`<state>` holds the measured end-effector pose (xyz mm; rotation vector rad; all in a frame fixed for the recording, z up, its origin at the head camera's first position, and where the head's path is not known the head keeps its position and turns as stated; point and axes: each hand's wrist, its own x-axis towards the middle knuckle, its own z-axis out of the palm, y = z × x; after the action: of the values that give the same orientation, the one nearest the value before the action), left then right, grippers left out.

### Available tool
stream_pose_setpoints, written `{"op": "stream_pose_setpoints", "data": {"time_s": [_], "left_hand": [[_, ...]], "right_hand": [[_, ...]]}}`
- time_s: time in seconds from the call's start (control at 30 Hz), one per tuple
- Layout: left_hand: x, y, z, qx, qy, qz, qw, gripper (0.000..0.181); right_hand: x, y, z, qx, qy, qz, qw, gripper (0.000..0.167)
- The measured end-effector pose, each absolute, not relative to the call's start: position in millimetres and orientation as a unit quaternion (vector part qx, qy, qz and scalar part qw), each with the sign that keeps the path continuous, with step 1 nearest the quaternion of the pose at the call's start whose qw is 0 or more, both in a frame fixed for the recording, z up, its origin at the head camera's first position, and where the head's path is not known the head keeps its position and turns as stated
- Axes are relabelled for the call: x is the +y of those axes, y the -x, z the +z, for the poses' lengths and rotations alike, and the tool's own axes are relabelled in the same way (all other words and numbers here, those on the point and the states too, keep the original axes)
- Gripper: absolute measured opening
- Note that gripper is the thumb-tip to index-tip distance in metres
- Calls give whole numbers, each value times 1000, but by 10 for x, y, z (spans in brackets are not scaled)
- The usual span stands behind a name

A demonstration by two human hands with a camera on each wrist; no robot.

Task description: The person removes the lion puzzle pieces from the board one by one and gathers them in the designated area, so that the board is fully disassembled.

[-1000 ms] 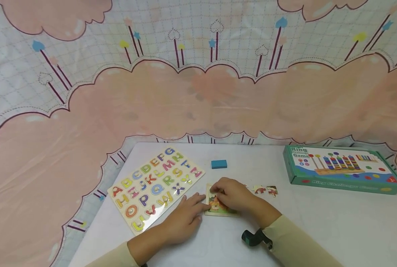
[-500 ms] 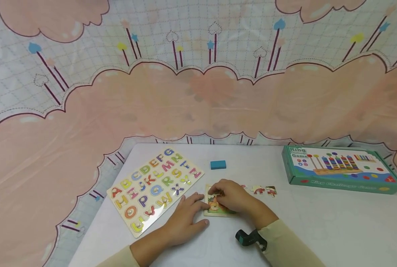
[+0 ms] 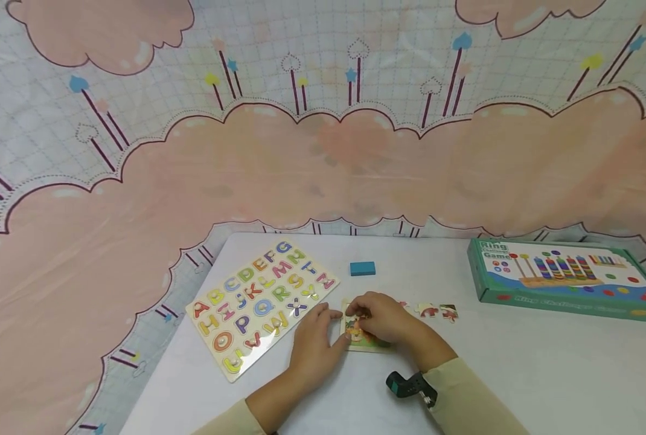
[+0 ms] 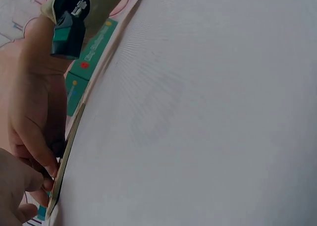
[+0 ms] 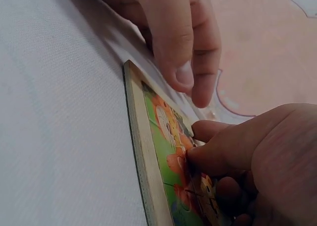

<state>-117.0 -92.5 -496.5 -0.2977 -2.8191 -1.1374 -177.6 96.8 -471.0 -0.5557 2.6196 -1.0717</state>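
Note:
A small wooden-framed jigsaw puzzle (image 3: pixel 367 347) lies on the white table, with an orange animal on green in its picture. My right hand (image 3: pixel 386 318) bends over it, thumb and index finger pinching at a puzzle piece (image 5: pixel 190 172) within the frame; the fingers hide most of that piece. Beside the puzzle's left edge rests my left hand (image 3: pixel 313 351), fingers extended. In the right wrist view the left thumb (image 5: pixel 173 52) hovers near the frame's corner. Several loose puzzle pieces (image 3: pixel 427 310) lie just right of the puzzle, partly behind the right hand.
An alphabet board (image 3: pixel 263 346) with coloured letters lies to the left. Behind the puzzle sits a blue block (image 3: pixel 363 269). A green Ring Challenge Game box (image 3: pixel 567 304) occupies the back right. A patterned curtain (image 3: pixel 323 163) hangs behind the table.
My left hand has shifted, its thumb now nearer the puzzle's lower left corner and its fingers pointing more forward. The right hand stays over the puzzle with slight finger movement.

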Motion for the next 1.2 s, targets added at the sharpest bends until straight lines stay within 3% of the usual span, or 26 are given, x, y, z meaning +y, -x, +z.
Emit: {"op": "stream_pose_setpoints", "data": {"time_s": [0.4,1.2], "left_hand": [[-794,1198,-5030,-927,44,-367,64,50],[-780,1183,-4978,-925,25,-375,57,49]], "right_hand": [[952,1771,-4671,898,180,-374,144,21],[949,1797,-4647,892,163,-388,168,21]]}}
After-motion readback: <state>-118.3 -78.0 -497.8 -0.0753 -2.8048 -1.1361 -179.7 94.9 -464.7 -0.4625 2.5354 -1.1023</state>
